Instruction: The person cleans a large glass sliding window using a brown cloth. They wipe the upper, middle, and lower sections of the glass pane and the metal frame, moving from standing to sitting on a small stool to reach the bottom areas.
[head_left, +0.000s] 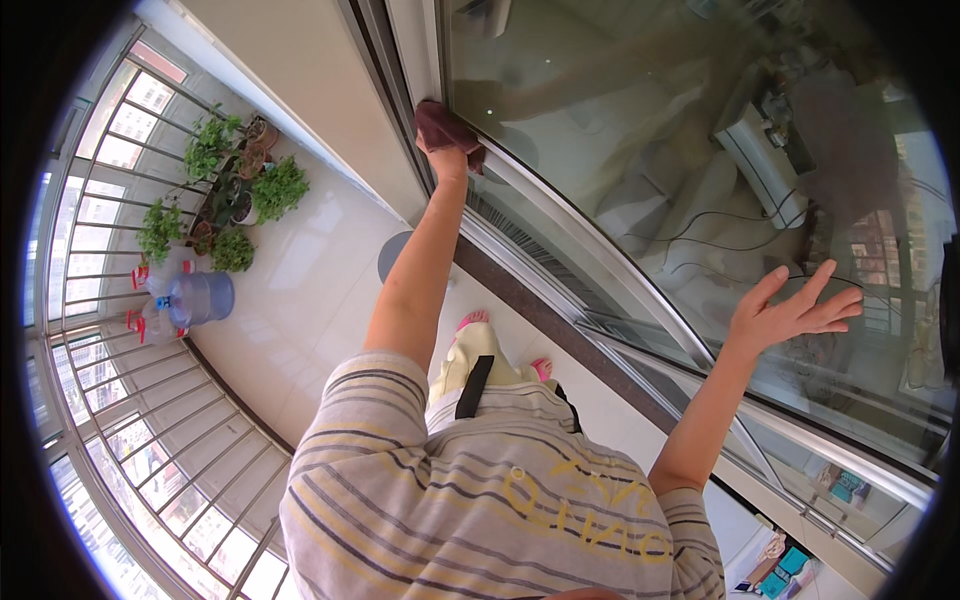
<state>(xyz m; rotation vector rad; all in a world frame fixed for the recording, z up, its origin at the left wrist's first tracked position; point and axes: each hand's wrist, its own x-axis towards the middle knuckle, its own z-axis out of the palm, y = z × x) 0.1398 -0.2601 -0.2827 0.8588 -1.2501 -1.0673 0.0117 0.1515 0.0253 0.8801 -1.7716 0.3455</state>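
My left hand (441, 159) grips a dark maroon cloth (444, 127). The cloth lies against the light metal frame (421, 71) at the left edge of a large glass sliding door panel (585, 172). Over to the right, my right hand (795, 307) has its fingers spread and holds nothing. It is in front of the same glass, and I cannot tell whether it touches the pane. Reflections and things behind the glass overlap in the pane. The floor track (540, 292) runs beneath the panel.
At the left, several potted plants (240, 187) and a blue water jug (202, 298) stand by the metal railing (150, 382) in front of windows. A round grey object (391, 255) is partly hidden by my left arm. Teal items (784, 571) lie at the lower right.
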